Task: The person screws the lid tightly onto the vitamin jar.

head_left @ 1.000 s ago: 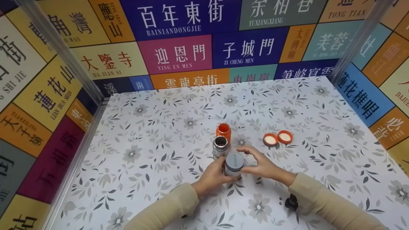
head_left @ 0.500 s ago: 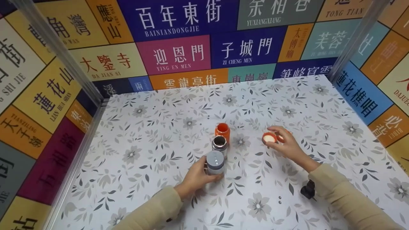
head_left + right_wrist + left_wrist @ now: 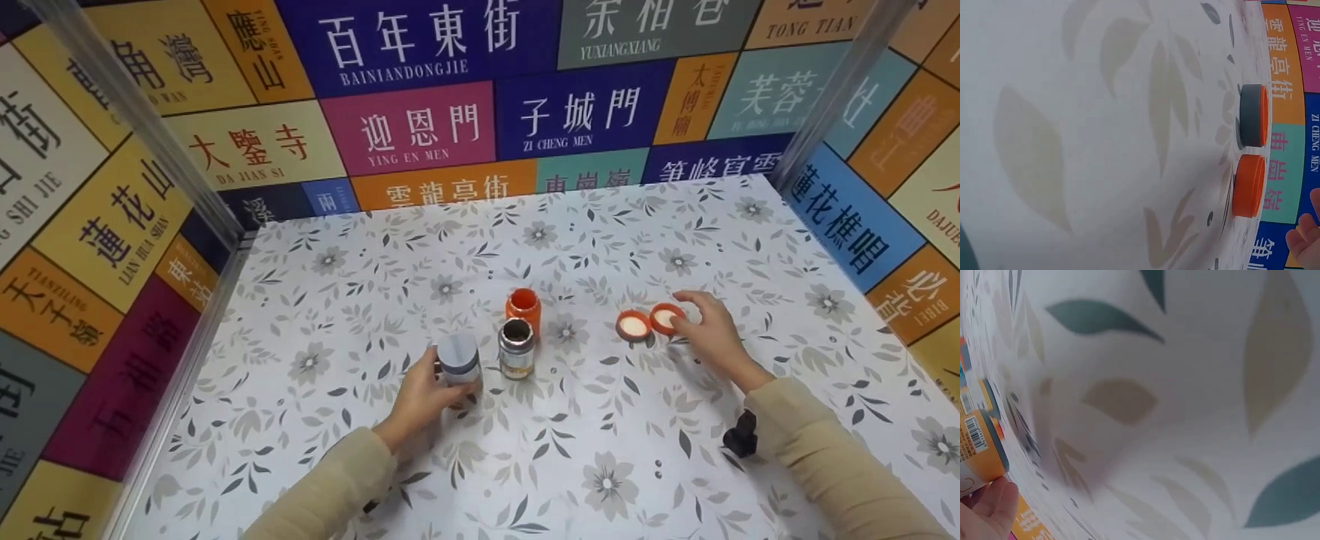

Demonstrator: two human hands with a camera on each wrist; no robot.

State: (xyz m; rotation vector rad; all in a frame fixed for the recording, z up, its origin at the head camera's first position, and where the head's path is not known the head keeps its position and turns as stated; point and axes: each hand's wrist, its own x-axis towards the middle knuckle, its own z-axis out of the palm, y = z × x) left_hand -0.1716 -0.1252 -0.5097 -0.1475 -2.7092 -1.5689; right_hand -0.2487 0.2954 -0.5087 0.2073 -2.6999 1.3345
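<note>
My left hand (image 3: pixel 416 397) grips a capped jar (image 3: pixel 459 360) with a grey lid, left of the other containers. The left wrist view shows the jar's orange label with a barcode (image 3: pixel 977 433) and fingers (image 3: pixel 1002 506) against it. An uncapped silver-grey jar (image 3: pixel 516 356) stands upright, with an open orange jar (image 3: pixel 524 304) right behind it. My right hand (image 3: pixel 712 334) is at the orange lid (image 3: pixel 667 319), thumb and fingers spread around its right side. Beside that lid lies a grey-sided lid (image 3: pixel 634 326) with an orange rim. Both lids rest inside up, showing pale linings.
The table (image 3: pixel 375 262) has a white cloth with grey flowers and leaves. Panels with coloured street-name signs (image 3: pixel 431 124) stand along the back and both sides. A dark wrist device (image 3: pixel 741 435) hangs beneath the right sleeve.
My left hand has carried the grey-lidded jar left, away from the uncapped jars. My right hand has left that jar and moved right, past the grey-sided lid to the orange lid.
</note>
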